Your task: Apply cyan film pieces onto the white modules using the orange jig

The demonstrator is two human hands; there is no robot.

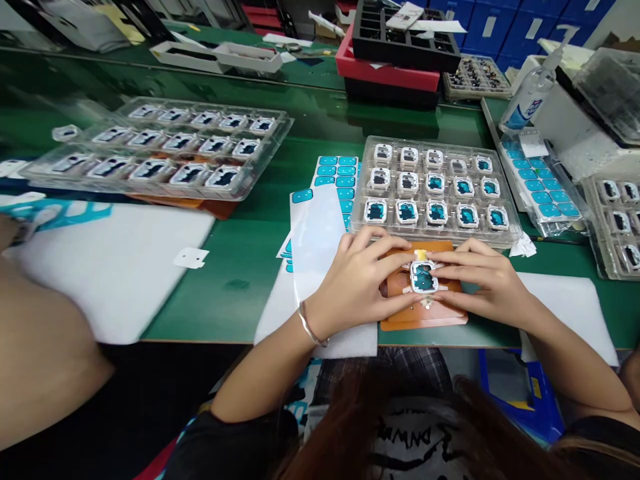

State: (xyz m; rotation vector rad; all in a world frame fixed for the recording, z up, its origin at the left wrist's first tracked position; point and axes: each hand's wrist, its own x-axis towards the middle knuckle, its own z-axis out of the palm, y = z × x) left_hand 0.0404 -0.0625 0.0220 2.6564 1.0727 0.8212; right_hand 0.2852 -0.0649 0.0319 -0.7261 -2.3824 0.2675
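A small white square housing point(424, 277) with a teal inner face sits on an orange plate fixture point(424, 318) at the front edge of the bench. My left hand point(365, 277) grips it from the left, thumb low and fingers along the upper side. From the right, the fingers of my right hand point(475, 277) press on its right edge. A bit of yellow point(421, 255) shows just above the housing. Right behind the fixture lies a clear tray point(365, 230) with similar white housings in its pockets, several of them teal inside.
Teal sticker sheets point(327, 172) and a white backing sheet point(315, 247) lie left of my hands. Another clear tray point(240, 190) of housings stands farther left, near another person's arm point(45, 347). At the right are a pump bottle point(530, 97) and bagged stickers point(543, 183).
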